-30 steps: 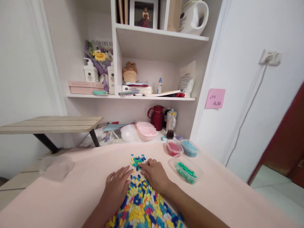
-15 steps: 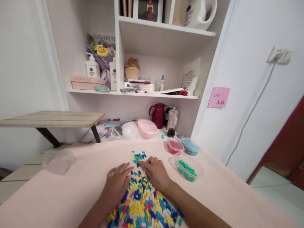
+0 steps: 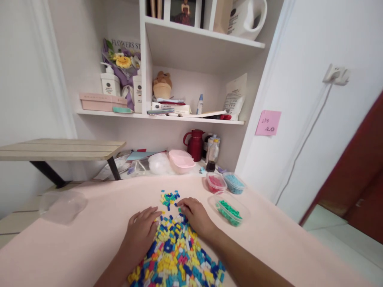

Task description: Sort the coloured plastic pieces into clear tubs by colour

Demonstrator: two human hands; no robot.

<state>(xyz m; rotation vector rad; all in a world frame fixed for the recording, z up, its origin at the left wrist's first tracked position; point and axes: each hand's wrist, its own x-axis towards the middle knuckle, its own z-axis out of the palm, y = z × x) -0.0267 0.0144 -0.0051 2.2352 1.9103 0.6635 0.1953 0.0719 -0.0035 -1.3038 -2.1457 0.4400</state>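
Observation:
A large heap of small coloured bricks (image 3: 170, 259) in yellow, blue, teal, white and pink spreads over the table between my forearms. Beyond it lies a smaller cluster of mostly teal, blue and yellow bricks (image 3: 169, 197). My left hand (image 3: 141, 228) rests at the heap's left edge, fingers stretched out, fingertips near a yellow brick. On the other side, my right hand (image 3: 196, 217) lies palm down, its fingers loosely bent and apart. Its index fingertip is at a small green brick (image 3: 180, 209), apparently touching it; no grip shows.
To the right stand clear tubs of green bricks (image 3: 229, 211), red bricks (image 3: 216, 182) and light blue bricks (image 3: 234, 183). A clear empty-looking container (image 3: 62, 206) sits at the left. Behind the table are a pink box (image 3: 181, 160), a dark red jug (image 3: 195, 145) and a bottle (image 3: 212, 155).
The view has turned slightly right, so everything sits further left. My right hand has drawn back a little to the right from the small cluster. My left hand has barely moved.

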